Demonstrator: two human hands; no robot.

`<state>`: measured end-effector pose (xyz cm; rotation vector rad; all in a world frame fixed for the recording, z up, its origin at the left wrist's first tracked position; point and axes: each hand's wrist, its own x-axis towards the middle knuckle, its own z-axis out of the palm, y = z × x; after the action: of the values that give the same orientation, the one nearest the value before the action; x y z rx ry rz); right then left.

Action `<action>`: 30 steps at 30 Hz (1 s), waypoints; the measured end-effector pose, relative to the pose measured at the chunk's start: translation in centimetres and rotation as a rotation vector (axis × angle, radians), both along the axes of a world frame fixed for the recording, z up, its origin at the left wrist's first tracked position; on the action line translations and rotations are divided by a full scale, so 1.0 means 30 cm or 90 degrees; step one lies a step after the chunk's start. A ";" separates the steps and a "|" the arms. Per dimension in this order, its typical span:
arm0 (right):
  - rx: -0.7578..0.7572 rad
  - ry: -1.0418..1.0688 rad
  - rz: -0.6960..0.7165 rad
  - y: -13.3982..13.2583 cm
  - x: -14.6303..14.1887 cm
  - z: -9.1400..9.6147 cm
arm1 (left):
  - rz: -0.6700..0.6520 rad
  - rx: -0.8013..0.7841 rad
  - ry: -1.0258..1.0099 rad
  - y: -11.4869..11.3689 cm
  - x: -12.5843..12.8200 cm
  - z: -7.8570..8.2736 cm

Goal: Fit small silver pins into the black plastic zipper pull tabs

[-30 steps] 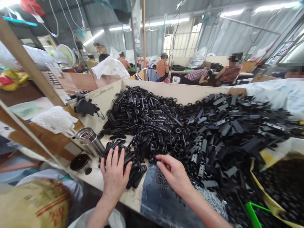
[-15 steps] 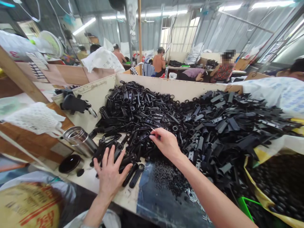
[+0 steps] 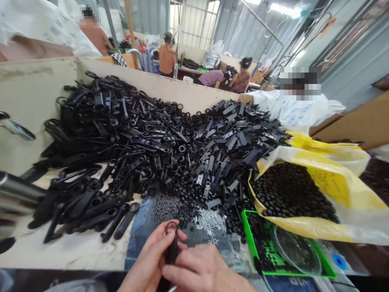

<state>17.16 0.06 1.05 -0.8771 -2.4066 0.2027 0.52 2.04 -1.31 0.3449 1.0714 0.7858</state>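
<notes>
Now, left hand (image 3: 152, 255), right hand (image 3: 205, 269), both on one black pull (image 3: 172, 251)

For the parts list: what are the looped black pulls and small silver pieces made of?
The looped black pulls look like moulded plastic, satin black, with rounded edges. The small silver pieces look like bright metal, judging by their shine; too small to confirm.

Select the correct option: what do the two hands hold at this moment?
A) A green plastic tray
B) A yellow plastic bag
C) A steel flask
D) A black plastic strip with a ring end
D: the left hand and right hand grip a black plastic strip with a ring end between them.
</notes>
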 end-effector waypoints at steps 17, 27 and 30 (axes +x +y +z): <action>-0.255 -0.201 -0.310 0.272 0.119 -0.056 | 0.017 -0.024 0.009 0.014 -0.068 0.026; -0.244 -0.144 -0.295 0.418 0.008 -0.089 | 0.011 -0.016 -0.014 0.014 -0.094 0.010; -0.252 -0.084 -0.299 0.411 0.040 -0.076 | 0.028 -0.018 -0.008 0.008 -0.104 0.009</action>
<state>18.36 12.40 -1.25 -1.6506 -2.2306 0.4572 -2.61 2.29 -1.03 0.2939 1.0806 0.8098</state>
